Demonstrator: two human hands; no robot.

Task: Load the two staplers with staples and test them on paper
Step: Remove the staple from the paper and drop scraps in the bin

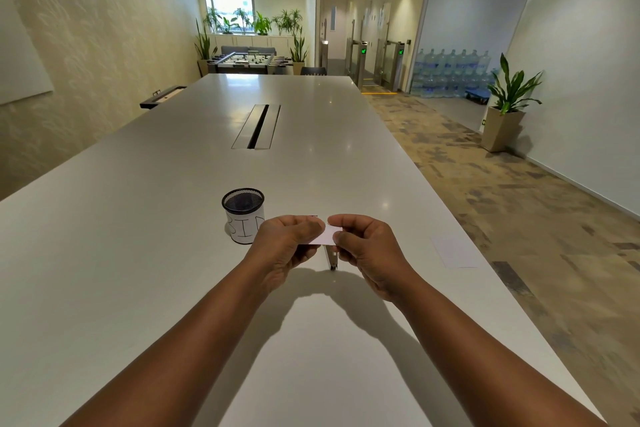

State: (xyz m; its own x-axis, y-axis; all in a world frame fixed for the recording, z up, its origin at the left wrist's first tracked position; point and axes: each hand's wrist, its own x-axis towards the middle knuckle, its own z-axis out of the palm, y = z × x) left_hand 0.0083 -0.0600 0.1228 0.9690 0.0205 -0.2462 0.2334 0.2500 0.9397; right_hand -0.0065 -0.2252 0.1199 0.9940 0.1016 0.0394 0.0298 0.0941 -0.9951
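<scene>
Both my hands are raised over the white table (138, 253), holding a small white slip of paper (329, 235) between them. My left hand (287, 246) pinches its left end and my right hand (367, 250) pinches its right end. Just below the paper, a stapler (332, 258) lies on the table, mostly hidden by my hands; only its metal end shows. A dark edge peeks out behind my hands, too hidden to identify. Another white sheet of paper (455, 251) lies flat near the table's right edge.
A black mesh cup (243, 215) with a white label reading "BIN" stands just left of my left hand. A cable slot (258, 126) runs along the table's middle. The table's right edge drops to carpeted floor with a potted plant (509, 107).
</scene>
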